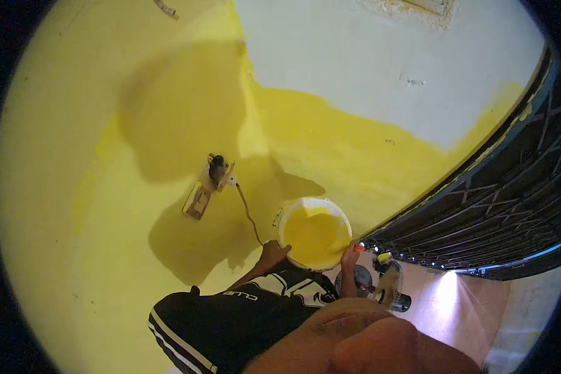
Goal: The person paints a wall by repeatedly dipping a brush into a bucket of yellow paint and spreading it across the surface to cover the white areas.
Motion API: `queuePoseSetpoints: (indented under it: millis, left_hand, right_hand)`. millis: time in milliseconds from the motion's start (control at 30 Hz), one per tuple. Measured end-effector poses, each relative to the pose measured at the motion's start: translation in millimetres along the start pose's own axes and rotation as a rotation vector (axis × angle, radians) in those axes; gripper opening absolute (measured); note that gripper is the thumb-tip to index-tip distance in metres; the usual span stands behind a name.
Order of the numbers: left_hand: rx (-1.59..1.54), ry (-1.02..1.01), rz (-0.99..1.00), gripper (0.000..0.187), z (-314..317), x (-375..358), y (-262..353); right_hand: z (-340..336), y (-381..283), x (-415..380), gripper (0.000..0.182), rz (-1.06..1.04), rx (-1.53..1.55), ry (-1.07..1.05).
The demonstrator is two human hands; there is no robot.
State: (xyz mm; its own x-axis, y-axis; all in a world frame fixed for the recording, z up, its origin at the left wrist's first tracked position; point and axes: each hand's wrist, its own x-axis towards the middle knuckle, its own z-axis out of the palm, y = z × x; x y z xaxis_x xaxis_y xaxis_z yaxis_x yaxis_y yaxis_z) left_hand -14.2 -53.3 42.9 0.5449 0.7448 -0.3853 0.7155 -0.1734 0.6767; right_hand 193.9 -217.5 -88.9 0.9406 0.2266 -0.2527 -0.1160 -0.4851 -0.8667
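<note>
A white bucket (284,225) with yellow paint (316,235) in it is in front of my body, just below the middle of the view. My left hand (273,254) is closed on its near left edge, the thumb lying along the rim. On the opposite side my right hand (350,257) grips the bucket, its fingers partly hidden. A small orange-red thing (359,248) shows at the right fingertips; I cannot make out what it is. Paint smears coat the inside wall of the bucket.
An opened electrical box with a dark fitting (218,171) and a hanging cable (248,212) is on the yellow wall (93,262). White wall (380,68) remains above a yellow band. A dark metal grille (498,199) runs along the right; a fan-like object (389,287) stands below.
</note>
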Motion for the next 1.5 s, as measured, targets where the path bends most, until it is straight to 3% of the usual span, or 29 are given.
queuePoseSetpoints:
  millis: [67,100,167,233,300,400,467,533,600,667,800,867,933,1000,1033,1067,1133,1200,1267,1300,1367,1400,1467,1500]
  left_hand:
    - [-0.026,0.034,0.043,0.036,4.6,4.4,-13.5]
    - [-0.077,0.054,0.057,0.039,6.5,9.3,-22.8]
    - [-0.123,0.067,0.067,0.044,2.6,10.3,-28.8]
    - [-0.197,-0.059,-0.204,0.042,-9.2,8.5,-21.0]
    - [-0.218,-0.057,-0.204,0.041,-13.9,10.4,-21.4]
    - [-0.235,-0.138,-0.155,0.039,-14.0,27.6,-50.4]
    - [-0.229,-0.224,-0.112,0.038,-10.8,31.7,-64.4]
    - [-0.497,-0.17,-0.041,0.037,-8.8,27.6,-62.1]
    - [-0.646,-0.131,-0.092,0.038,1.0,27.5,-65.4]
    - [-0.793,-0.094,-0.141,0.039,7.3,32.9,-69.1]
    - [-0.8,-0.127,-0.16,0.042,10.9,40.5,-66.3]
    - [-0.793,-0.13,-0.181,0.041,11.7,42.1,-59.2]
    - [-0.805,-0.106,-0.136,0.04,12.8,42.7,-49.9]
    - [-0.836,-0.121,-0.101,0.038,12.5,37.3,-33.4]
    - [-0.843,-0.117,-0.105,0.037,18.5,39.3,-32.4]
    - [-0.848,-0.112,-0.109,0.036,25.2,43.1,-34.8]
    - [-0.852,-0.157,-0.048,0.033,40.0,54.6,-48.4]
    - [-0.975,-0.146,0.018,0.03,39.4,48.7,-35.6]
    - [-0.941,-0.15,-0.013,0.031,50.0,61.0,-44.2]
    - [-0.918,-0.133,-0.02,0.032,53.7,63.4,-49.4]
    - [-0.86,-0.127,-0.084,0.032,46.7,56.9,-36.9]
    - [-0.815,-0.104,-0.134,0.032,43.6,56.3,-31.3]
    - [-0.822,-0.105,-0.142,0.029,47.2,58.7,-39.8]
    - [-0.838,-0.098,-0.136,0.026,50.1,61.1,-45.5]
  right_hand:
    - [13.1,19.5,12.6,0.038,0.195,0.278,0.082]
    - [13.9,23.7,10.2,0.038,0.203,0.275,0.08]
    - [7.8,-0.5,-1.9,0.042,0.074,0.358,0.064]
    - [9.4,1.6,-5.9,0.041,0.04,0.361,0.043]
    - [9.6,3.3,-3.9,0.04,-0.002,0.364,0.024]
    - [12.9,0.5,-3.6,0.037,0.154,0.32,-0.007]
    - [13.0,-2.0,-8.5,0.033,0.05,0.472,-0.034]
    - [15.3,-3.1,-11.1,0.032,0.068,0.547,-0.053]
    - [15.3,-3.9,-12.2,0.031,0.081,0.625,-0.065]
    - [13.8,-7.2,-14.5,0.032,-0.064,0.416,-0.021]
    - [7.8,-6.3,-5.8,0.041,0.095,0.346,-0.027]
    - [14.4,18.4,3.8,0.04,0.064,0.073,0.087]
    - [-8.3,-14.0,-8.7,0.033,-0.047,0.022,-0.071]
    - [-7.7,-0.9,-1.9,0.028,-0.222,-0.41,-0.023]
    - [-15.0,-5.6,-11.2,0.026,-0.448,-0.402,0.072]
    - [-19.2,-4.6,-7.3,0.024,-0.506,-0.8,-0.004]
    - [-23.4,0.6,-5.6,0.028,-0.62,-0.868,0.08]
    - [-7.4,-17.6,-4.7,0.017,-0.157,-0.434,0.398]
    - [-22.0,-31.4,-4.1,0.016,-0.741,-1.021,0.321]
    - [-27.7,-49.0,-9.7,0.016,-0.715,-1.028,0.309]
    - [-27.8,-86.0,-12.9,0.021,-0.497,-0.628,0.337]
    - [-23.1,-86.6,-4.8,0.021,-0.483,-0.631,0.337]
    - [-13.9,-83.2,7.8,0.025,-0.129,-0.319,0.156]
    - [-6.3,-78.8,11.6,0.025,-0.116,-0.323,0.153]
